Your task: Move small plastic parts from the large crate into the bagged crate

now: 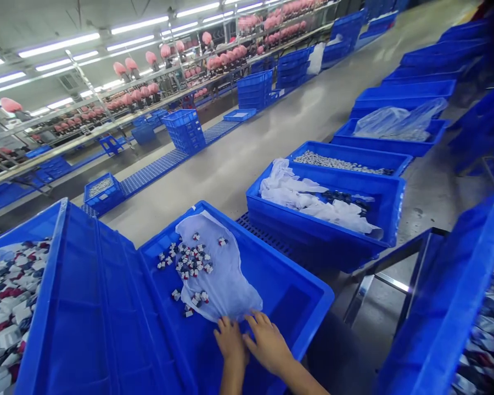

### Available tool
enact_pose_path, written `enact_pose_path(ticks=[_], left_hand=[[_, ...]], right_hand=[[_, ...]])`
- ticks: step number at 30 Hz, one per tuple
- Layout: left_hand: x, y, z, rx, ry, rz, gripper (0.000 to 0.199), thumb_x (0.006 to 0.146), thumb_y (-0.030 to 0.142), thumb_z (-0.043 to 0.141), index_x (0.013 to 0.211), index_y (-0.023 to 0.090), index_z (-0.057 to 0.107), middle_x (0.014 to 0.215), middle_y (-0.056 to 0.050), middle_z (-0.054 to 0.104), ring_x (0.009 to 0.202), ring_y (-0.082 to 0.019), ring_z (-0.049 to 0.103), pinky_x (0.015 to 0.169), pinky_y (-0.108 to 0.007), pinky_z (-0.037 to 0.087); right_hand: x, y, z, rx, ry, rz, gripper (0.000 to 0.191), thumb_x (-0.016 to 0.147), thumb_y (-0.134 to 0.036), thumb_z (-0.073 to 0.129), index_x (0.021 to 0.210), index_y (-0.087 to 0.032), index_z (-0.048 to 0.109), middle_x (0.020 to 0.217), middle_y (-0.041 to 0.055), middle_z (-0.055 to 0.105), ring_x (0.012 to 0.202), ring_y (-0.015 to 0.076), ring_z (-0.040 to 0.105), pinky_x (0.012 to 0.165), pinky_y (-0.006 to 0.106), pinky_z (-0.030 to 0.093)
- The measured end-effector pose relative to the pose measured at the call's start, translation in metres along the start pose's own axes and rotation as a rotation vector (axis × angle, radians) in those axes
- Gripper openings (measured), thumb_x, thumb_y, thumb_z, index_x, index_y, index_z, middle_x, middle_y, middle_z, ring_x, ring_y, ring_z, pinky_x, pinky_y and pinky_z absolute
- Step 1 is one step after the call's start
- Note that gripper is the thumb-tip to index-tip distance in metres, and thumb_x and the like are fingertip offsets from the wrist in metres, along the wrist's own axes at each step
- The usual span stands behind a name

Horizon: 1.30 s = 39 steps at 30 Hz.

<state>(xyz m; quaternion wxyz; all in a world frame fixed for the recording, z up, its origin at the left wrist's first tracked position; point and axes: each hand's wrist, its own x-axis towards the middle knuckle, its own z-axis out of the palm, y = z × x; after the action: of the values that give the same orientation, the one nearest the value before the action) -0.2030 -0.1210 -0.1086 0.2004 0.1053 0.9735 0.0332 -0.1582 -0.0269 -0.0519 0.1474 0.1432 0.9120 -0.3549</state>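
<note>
A thin white cloth (226,274) lies spread in a blue crate (280,263) in front of me. Its near edge is at the fingers of my left hand (231,340), which are closed on it, and creases run toward them. My right hand (268,341) is beside it at the cloth's near right corner, fingers stretched out and thumb apart, fingertips touching the edge. Small white, dark blue and red pieces (193,260) are heaped on the cloth's left part, and several lie off it on the crate floor.
On the left, a crate (61,285) holds many similar pieces; another crate (448,307) with such pieces stands close at right. Beyond are a crate (321,230) with white cloth and a row of blue crates. Stacked crates (184,131) stand across the aisle.
</note>
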Motion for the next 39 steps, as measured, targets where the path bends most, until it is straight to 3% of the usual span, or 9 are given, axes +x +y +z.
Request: enact_pose_path(ticks=[5, 10, 15, 19, 23, 29, 34, 37, 39], left_hand=[[-0.013, 0.005, -0.003, 0.033, 0.034, 0.052, 0.038, 0.079, 0.029, 0.043, 0.117, 0.028, 0.047, 0.120, -0.005, 0.051, 0.111, -0.020, 0.044, 0.091, -0.036, 0.035], [0.023, -0.031, -0.025, 0.076, 0.171, -0.054, 0.055, 0.079, 0.029, 0.039, 0.132, 0.019, 0.027, 0.142, -0.010, 0.021, 0.130, -0.027, 0.012, 0.101, -0.043, 0.020], [0.047, -0.042, -0.025, 0.081, 0.137, -0.074, 0.052, 0.081, 0.038, 0.033, 0.128, 0.016, 0.035, 0.136, -0.013, 0.034, 0.128, -0.027, 0.020, 0.101, -0.047, 0.018], [0.027, -0.029, -0.014, 0.077, 0.113, -0.031, 0.052, 0.080, 0.036, 0.033, 0.129, 0.018, 0.033, 0.132, -0.010, 0.041, 0.126, -0.026, 0.026, 0.102, -0.047, 0.016], [0.000, -0.011, 0.000, 0.061, 0.063, -0.016, 0.051, 0.082, 0.032, 0.029, 0.132, 0.021, 0.027, 0.120, -0.010, 0.052, 0.114, -0.025, 0.042, 0.098, -0.049, 0.023], [-0.032, 0.010, 0.013, 0.032, -0.026, 0.038, 0.052, 0.079, 0.037, 0.036, 0.130, 0.022, 0.032, 0.101, -0.010, 0.063, 0.097, -0.025, 0.054, 0.092, -0.045, 0.032], [-0.052, 0.013, 0.020, 0.000, -0.021, 0.042, 0.058, 0.080, 0.035, 0.038, 0.134, 0.023, 0.020, 0.113, -0.013, 0.056, 0.098, -0.027, 0.054, 0.081, -0.042, 0.040], [-0.054, 0.006, 0.021, -0.040, -0.019, 0.079, 0.055, 0.082, 0.030, 0.037, 0.134, 0.022, 0.020, 0.115, -0.012, 0.054, 0.102, -0.026, 0.051, 0.083, -0.041, 0.040], [-0.052, 0.002, 0.020, -0.062, -0.015, 0.109, 0.056, 0.078, 0.024, 0.045, 0.132, 0.024, 0.028, 0.121, -0.011, 0.049, 0.109, -0.027, 0.045, 0.087, -0.042, 0.037]], right_hand=[[0.019, 0.016, 0.005, -0.255, -0.071, -0.016, 0.053, 0.075, -0.017, 0.045, 0.127, -0.013, 0.039, 0.141, 0.0110, 0.022, 0.129, 0.0266, 0.016, 0.102, 0.047, 0.016], [0.032, 0.030, 0.009, -0.399, -0.177, -0.014, 0.058, 0.072, -0.012, 0.057, 0.127, -0.017, 0.038, 0.139, 0.0083, 0.029, 0.128, 0.0240, 0.021, 0.104, 0.048, 0.012], [0.038, 0.041, 0.002, -0.497, -0.204, 0.039, 0.043, 0.080, -0.028, 0.054, 0.121, -0.018, 0.044, 0.134, 0.0085, 0.036, 0.125, 0.0253, 0.028, 0.102, 0.052, 0.015], [0.037, 0.047, -0.009, -0.543, -0.199, 0.074, 0.038, 0.081, -0.030, 0.053, 0.116, -0.017, 0.047, 0.130, 0.0083, 0.041, 0.122, 0.0253, 0.031, 0.101, 0.053, 0.017], [0.028, 0.052, -0.015, -0.546, -0.183, 0.152, 0.031, 0.081, -0.030, 0.053, 0.108, -0.016, 0.053, 0.123, 0.0081, 0.047, 0.117, 0.0237, 0.038, 0.099, 0.051, 0.022], [0.010, 0.047, -0.032, -0.435, -0.105, 0.160, 0.017, 0.081, -0.029, 0.053, 0.087, -0.015, 0.061, 0.096, 0.0060, 0.062, 0.098, 0.0194, 0.054, 0.094, 0.047, 0.031], [-0.031, 0.026, -0.066, -0.211, 0.102, -0.010, 0.036, 0.083, -0.027, 0.046, 0.117, -0.016, 0.050, 0.119, 0.0091, 0.053, 0.113, 0.0225, 0.045, 0.101, 0.044, 0.025], [-0.083, 0.010, -0.086, -0.059, 0.237, -0.037, 0.041, 0.088, -0.038, 0.029, 0.126, -0.024, 0.040, 0.127, 0.0029, 0.047, 0.117, 0.0171, 0.042, 0.098, 0.035, 0.035], [-0.120, 0.004, -0.095, 0.095, 0.382, -0.099, 0.041, 0.087, -0.042, 0.033, 0.125, -0.028, 0.040, 0.125, 0.0011, 0.048, 0.115, 0.0174, 0.045, 0.094, 0.032, 0.041]])
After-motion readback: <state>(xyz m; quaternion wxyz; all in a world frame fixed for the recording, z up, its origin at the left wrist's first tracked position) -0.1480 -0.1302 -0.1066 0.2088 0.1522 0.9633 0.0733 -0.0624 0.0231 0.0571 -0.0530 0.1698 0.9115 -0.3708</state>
